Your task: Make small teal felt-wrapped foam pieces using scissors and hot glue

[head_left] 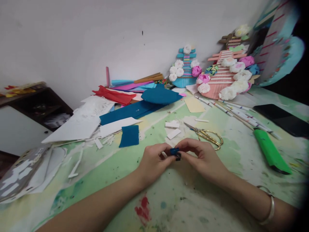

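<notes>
Between my fingertips is a small dark blue piece of crepe paper (174,150), mostly covered by the fingers. My left hand (155,158) pinches it from the left, thumb and fingers pressed together. From the other side my right hand (202,155) grips it with thumb and forefinger. A flat blue paper rectangle (129,136) lies beyond my left hand. Gold-handled scissors (210,138) rest just beyond my right hand, blades pointing left. Small white foam strips (173,133) lie past my fingertips.
Larger blue crepe paper (125,112), white sheets (74,124) and red paper (114,95) are piled at the back left. Flower-trimmed guitar-like crafts (187,69) lean against the wall. A green tube-like object (271,151), several pens (241,116) and a black phone (282,118) lie to the right.
</notes>
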A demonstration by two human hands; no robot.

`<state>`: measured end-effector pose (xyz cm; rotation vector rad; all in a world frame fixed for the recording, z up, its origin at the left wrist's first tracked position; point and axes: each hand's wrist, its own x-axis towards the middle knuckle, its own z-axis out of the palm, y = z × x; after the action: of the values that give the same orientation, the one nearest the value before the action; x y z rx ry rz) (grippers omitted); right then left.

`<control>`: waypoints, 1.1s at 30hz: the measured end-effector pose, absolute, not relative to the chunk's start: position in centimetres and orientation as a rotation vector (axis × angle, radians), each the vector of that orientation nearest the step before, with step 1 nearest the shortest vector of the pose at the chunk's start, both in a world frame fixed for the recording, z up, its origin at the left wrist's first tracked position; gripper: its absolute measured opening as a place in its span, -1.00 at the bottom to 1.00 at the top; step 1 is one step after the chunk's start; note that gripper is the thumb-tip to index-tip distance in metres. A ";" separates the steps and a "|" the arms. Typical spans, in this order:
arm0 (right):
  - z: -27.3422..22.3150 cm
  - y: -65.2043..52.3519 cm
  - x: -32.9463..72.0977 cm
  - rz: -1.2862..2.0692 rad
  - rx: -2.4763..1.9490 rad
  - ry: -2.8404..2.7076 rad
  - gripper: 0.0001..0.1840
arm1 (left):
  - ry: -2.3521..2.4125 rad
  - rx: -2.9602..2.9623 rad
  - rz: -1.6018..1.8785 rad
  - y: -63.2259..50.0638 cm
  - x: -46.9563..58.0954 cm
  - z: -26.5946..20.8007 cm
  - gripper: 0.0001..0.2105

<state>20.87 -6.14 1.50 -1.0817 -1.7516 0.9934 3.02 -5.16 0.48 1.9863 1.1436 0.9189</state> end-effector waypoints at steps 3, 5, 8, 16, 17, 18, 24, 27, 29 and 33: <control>1.4 -6.0 20.9 0.984 -1.060 -1.769 -0.90 | 1.136 1.972 0.915 -5.1 3.0 0.6 -0.88; 1.4 -6.0 21.0 0.951 -1.060 -1.786 -0.90 | 1.117 1.959 0.922 -5.1 3.0 0.7 -0.87; 1.5 -5.8 21.0 0.920 -1.065 -1.801 -0.90 | 1.092 1.962 0.945 -5.2 3.0 0.9 -0.88; 0.8 -5.5 21.3 0.994 -1.140 -1.725 -0.92 | 1.146 1.823 1.091 -5.0 2.9 0.9 -0.97; 0.7 -5.5 21.3 1.015 -1.148 -1.706 -0.94 | 1.163 1.815 1.105 -5.0 2.9 0.9 -0.95; 0.6 -5.5 21.3 1.032 -1.152 -1.689 -0.95 | 1.172 1.817 1.112 -5.0 2.9 0.9 -0.94; 0.6 -5.5 21.2 1.044 -1.188 -1.659 -0.96 | 1.143 1.840 1.122 -5.1 3.0 0.8 -0.93; 0.5 -5.5 21.2 1.020 -1.213 -1.661 -0.96 | 1.130 1.834 1.146 -5.2 2.9 0.8 -0.92; 0.4 -5.5 21.2 1.017 -1.218 -1.660 -0.95 | 1.130 1.830 1.147 -5.2 2.8 0.7 -0.92; 0.3 -5.6 21.3 1.007 -1.197 -1.676 -0.94 | 1.152 1.838 1.134 -5.2 2.8 0.7 -0.93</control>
<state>21.28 -5.60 0.33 -1.1974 -1.6755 1.0067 2.78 -5.24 0.65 1.8378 1.1520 1.1338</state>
